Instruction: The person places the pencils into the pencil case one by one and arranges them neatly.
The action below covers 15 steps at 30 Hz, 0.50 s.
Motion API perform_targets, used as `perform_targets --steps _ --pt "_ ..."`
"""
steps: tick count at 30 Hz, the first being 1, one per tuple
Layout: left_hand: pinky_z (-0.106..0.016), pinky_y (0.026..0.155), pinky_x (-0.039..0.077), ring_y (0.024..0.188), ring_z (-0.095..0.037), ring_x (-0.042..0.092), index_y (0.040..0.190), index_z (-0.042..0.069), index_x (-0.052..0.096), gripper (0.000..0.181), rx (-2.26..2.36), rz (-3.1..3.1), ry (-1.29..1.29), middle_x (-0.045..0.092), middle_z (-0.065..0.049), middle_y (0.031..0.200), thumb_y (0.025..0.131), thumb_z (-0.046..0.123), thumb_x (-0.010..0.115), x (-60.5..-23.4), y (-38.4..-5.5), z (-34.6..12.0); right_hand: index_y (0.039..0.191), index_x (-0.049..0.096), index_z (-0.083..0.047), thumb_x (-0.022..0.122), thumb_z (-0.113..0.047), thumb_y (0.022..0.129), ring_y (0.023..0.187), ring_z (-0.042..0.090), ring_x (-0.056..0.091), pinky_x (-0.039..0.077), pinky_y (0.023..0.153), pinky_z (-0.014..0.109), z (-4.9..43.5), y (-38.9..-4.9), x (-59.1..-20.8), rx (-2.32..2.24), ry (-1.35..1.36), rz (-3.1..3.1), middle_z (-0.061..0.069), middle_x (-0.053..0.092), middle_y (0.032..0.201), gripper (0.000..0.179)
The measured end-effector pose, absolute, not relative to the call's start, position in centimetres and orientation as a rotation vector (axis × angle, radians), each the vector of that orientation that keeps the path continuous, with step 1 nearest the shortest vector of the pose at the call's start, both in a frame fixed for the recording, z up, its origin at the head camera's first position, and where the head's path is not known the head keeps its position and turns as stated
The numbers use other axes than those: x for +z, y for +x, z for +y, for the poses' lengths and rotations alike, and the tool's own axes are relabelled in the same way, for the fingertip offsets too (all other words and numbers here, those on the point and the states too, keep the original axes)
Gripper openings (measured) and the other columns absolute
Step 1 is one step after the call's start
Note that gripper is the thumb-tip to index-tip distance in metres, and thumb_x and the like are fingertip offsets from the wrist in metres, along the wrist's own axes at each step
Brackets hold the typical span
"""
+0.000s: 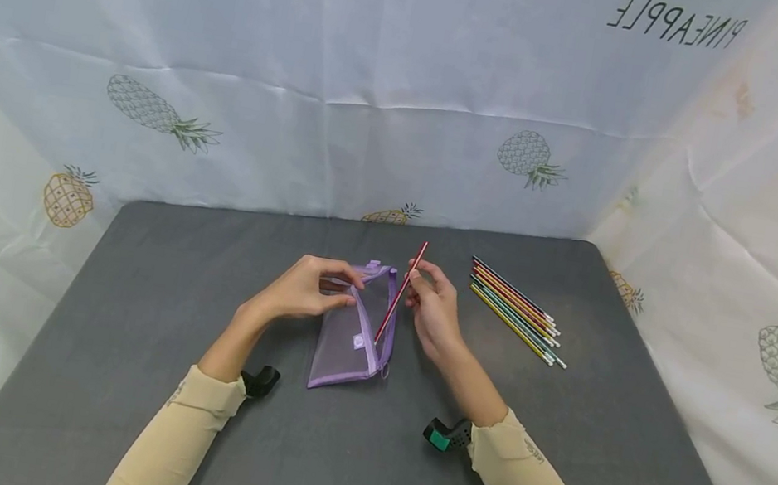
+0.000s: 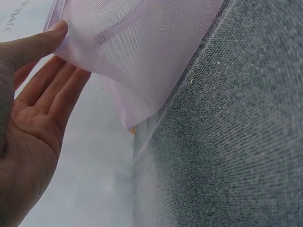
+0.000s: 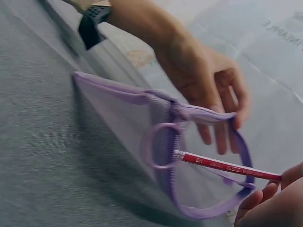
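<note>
A purple mesh zipper pouch (image 1: 340,350) stands tilted on the grey table, its zipped mouth spread apart. My left hand (image 1: 314,288) pinches one edge of that mouth between thumb and fingers; the left wrist view shows the thumb on the mesh (image 2: 142,42). In my right hand (image 1: 434,308) a red pencil (image 1: 401,293) is pinched near its upper end. The pencil's lower, white-tipped end lies within the pouch opening, as the right wrist view shows beside the zipper's ring pull (image 3: 161,145).
Several pencils (image 1: 514,312) in mixed colours lie side by side on the table (image 1: 140,339), right of my right hand. A pineapple-print cloth (image 1: 401,160) hangs behind the table and along its sides. Black wrist devices (image 1: 260,382) sit at both cuffs.
</note>
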<state>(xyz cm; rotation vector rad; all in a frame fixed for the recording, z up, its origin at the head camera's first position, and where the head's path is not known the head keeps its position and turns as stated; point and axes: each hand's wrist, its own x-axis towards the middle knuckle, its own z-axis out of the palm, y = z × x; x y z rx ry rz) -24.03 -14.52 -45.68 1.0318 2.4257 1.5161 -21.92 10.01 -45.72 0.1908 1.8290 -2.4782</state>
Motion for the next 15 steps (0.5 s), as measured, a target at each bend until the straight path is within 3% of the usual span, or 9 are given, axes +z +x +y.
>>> perform_targets --steps 10,15 --pt "-0.048 0.102 0.066 0.116 -0.04 0.078 0.112 -0.006 0.077 0.02 1.526 2.449 1.083 0.081 -0.02 0.118 0.093 -0.004 0.081 -45.9 -23.9 -14.0 0.128 0.064 0.002 0.063 -0.009 0.108 0.075 0.012 0.049 0.039 0.064 0.022 9.4 -20.6 -47.5 -2.176 0.139 2.188 -0.003 0.061 0.08 0.023" --pt "-0.048 0.102 0.066 0.117 -0.039 0.078 0.11 -0.007 0.077 0.019 1.497 2.478 1.122 0.08 -0.02 0.119 0.092 -0.007 0.081 -46.1 -23.8 -13.6 0.122 0.068 0.001 0.065 -0.011 0.106 0.08 0.008 0.056 0.041 0.07 0.021 9.3 -20.4 -47.8 -2.004 0.082 2.384 0.004 0.074 0.091 0.02"
